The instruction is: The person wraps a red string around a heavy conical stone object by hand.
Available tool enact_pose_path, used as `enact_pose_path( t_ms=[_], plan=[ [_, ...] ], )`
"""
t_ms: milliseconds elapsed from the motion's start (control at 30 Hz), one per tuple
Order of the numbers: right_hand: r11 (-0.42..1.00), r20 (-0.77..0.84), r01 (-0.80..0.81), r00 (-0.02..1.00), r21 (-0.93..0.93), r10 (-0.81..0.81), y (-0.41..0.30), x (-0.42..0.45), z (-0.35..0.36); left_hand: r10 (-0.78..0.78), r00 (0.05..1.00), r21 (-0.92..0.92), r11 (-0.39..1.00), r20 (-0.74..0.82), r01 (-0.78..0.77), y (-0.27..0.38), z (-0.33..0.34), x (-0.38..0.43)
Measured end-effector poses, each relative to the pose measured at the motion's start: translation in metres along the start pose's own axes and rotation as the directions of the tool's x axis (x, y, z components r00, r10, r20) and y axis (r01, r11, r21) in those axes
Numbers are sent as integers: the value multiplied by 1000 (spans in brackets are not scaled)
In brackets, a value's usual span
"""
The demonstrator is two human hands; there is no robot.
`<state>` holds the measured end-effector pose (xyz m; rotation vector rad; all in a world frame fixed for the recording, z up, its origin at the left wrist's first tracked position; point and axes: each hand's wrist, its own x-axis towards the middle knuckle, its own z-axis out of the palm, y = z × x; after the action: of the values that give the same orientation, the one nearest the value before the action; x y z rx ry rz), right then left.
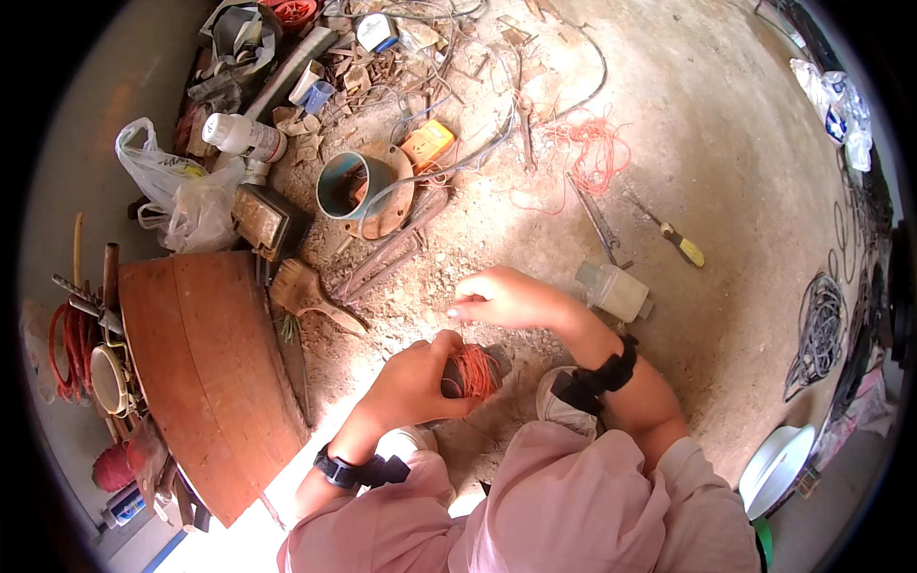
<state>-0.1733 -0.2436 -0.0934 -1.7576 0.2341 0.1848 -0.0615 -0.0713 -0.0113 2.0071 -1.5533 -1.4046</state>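
My left hand [412,379] grips a dark block [496,358] wrapped with many turns of orange string [474,372]. Just above it is my right hand [505,297], thumb and forefinger pinched together. A thin strand seems to run from those fingertips down to the wound block; it is faint. Loose orange string [591,154] lies in a tangle on the floor farther out. Beyond my right hand rest a small clear plastic container [616,290], an open-ended wrench [593,218] and a yellow-handled screwdriver [677,240].
To the left stands a wooden board [208,372] with a wide paint brush [311,294] beside it. A flanged pipe piece [344,186], an orange multimeter [428,145] and a plastic bag [193,200] lie ahead. Coiled cable [820,329] and a white basin [777,469] are at right.
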Motion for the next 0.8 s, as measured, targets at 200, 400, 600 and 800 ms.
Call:
enact_pose_path(
  t_ms=[200, 400, 600, 800],
  plan=[
    [994, -162, 93, 983, 61, -82, -55, -30, 12, -272, 946, -692, 718, -176, 78, -44, 10, 7],
    [876, 131, -132, 988, 463, 80, -16, -43, 37, -266, 964, -997, 78, -18, 3, -59, 2, 1],
    [912, 263, -88, 965, 400, -23, 26, -24, 34, -36, 999, -925, 380, 13, 25, -31, -12, -3],
    [967, 344, 176, 910, 182, -230, 61, -2, 24, 42, 988, -755, 650, 147, 85, -26, -15, 3]
  ],
)
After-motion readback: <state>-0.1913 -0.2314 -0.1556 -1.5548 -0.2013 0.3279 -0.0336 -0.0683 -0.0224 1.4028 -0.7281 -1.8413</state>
